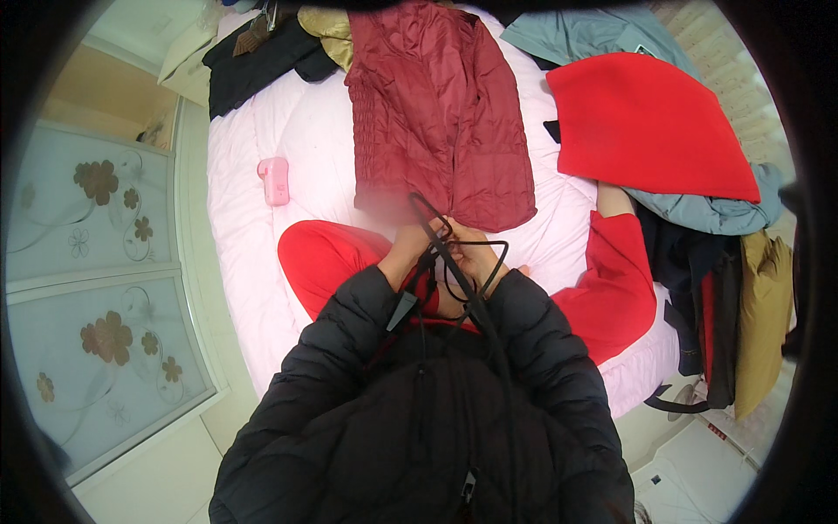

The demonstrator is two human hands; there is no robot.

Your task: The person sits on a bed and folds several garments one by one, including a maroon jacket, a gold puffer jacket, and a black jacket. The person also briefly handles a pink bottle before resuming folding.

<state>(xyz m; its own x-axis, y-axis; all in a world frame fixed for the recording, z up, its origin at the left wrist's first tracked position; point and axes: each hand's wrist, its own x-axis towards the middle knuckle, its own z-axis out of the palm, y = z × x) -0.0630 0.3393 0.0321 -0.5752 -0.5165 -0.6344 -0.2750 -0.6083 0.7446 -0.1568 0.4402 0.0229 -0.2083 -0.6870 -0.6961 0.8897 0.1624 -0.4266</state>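
My left hand [416,245] and my right hand [473,252] are close together above my lap, just below the hem of a dark red quilted vest [406,131]. Black cables [488,242] loop over and in front of both hands and hide most of the fingers. Whether either hand grips the cables or something behind them cannot be told. The vest lies flat on a pale pink quilt [308,131]. A pink handheld device [276,181] rests on the quilt to the left, apart from my hands.
A red cloth [648,128] lies at the right over a grey-blue garment [727,209]. Dark garments [687,262] and a mustard one [763,327] hang at the bed's right edge. Black clothing [262,62] lies at the far left. Sliding doors with flower patterns [91,216] stand left of the bed.
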